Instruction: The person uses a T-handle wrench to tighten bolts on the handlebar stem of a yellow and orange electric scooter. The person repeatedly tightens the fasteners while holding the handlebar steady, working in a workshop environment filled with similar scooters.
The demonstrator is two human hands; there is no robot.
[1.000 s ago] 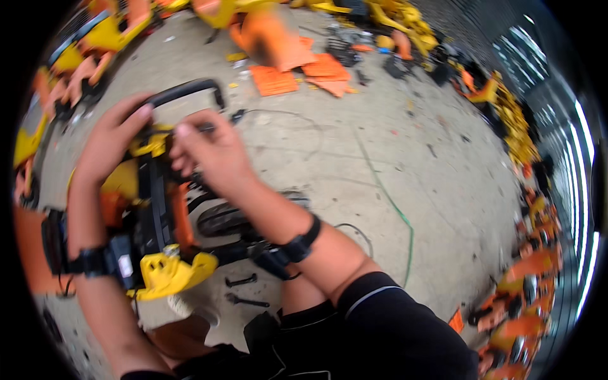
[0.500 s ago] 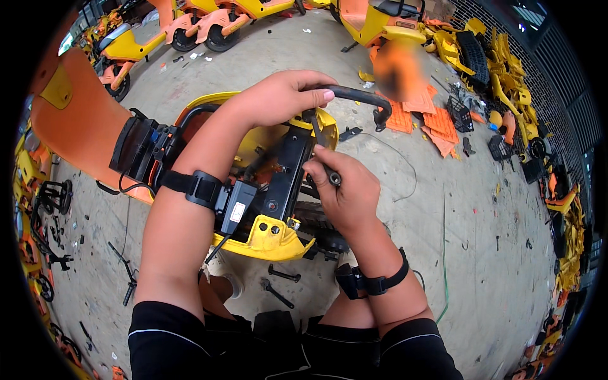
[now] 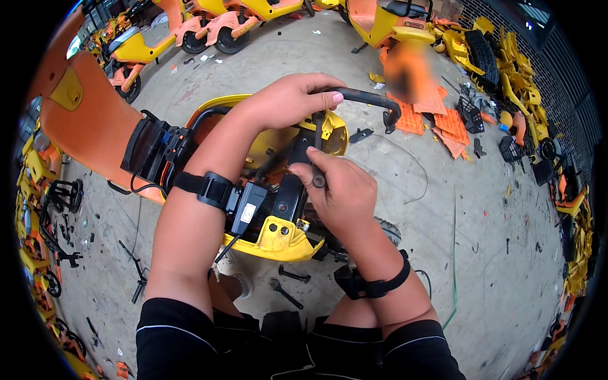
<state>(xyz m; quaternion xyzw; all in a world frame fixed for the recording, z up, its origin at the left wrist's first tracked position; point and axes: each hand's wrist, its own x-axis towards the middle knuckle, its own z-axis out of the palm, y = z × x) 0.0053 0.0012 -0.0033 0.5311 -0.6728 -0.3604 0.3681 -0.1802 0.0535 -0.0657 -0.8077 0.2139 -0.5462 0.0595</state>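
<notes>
Grey concrete floor (image 3: 481,253) spreads all around, with small bits of junk and black screws scattered on it. Yellow and orange scooters (image 3: 209,31) stand at the top, and orange plastic panels (image 3: 443,123) lie on the floor to the right. More yellow parts (image 3: 506,69) are piled along the right edge.

Right in front of the person sits a yellow scooter part (image 3: 278,237) with black pieces inside it. A curved black bar (image 3: 373,101) runs over the top of it. Next to it on the left is a big orange body panel (image 3: 88,133).

The left hand (image 3: 285,101) reaches over the yellow part. Its grip is wrapped around the black bar, with the fingers curled over the top of it. A black strap with a small box (image 3: 234,199) sits on the left wrist.

The right hand (image 3: 339,190) is lower, just over the middle of the yellow part. Its grip is closed tight on a thin dark tool (image 3: 316,149) that sticks up between the fingers. The tool's upper end reaches up near the black bar. A black band (image 3: 373,285) goes around the right wrist.

Two dark bolts (image 3: 288,285) lie on the floor just below the yellow part, near the person's knees. The person wears black shorts (image 3: 177,342).
</notes>
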